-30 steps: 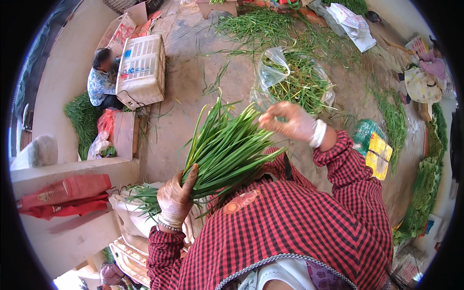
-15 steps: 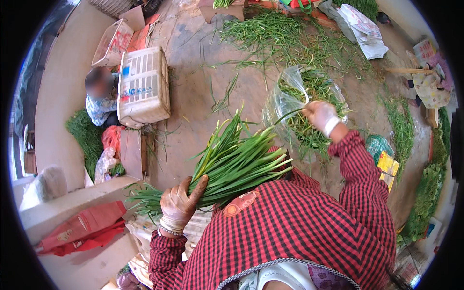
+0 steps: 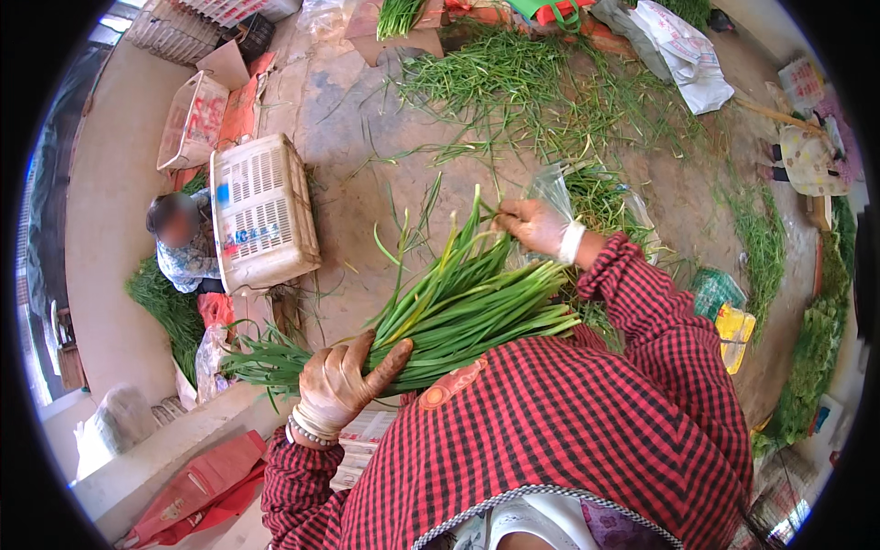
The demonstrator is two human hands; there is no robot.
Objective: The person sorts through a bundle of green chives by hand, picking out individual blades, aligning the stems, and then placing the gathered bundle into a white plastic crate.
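A thick bunch of green chives with pale cut ends lies across my front, its leafy tips pointing left. My gloved left hand is wrapped round it near the leafy part, thumb on top. At the upper side of the bunch, my gloved right hand pinches a thin chive stalk by its end; the fingertips are partly hidden. Several looser stalks stick up there. Behind my right hand stands a clear plastic bag beside a heap of loose greens.
Loose chives are strewn over the far floor. To the left, a person sits behind a white plastic crate. Another person is at the far right. A yellow packet lies right of me; a red cloth lies lower left.
My right hand has moved left from the plastic bag, where it held a stalk, to the upper side of the bunch. My left hand still grips the bunch.
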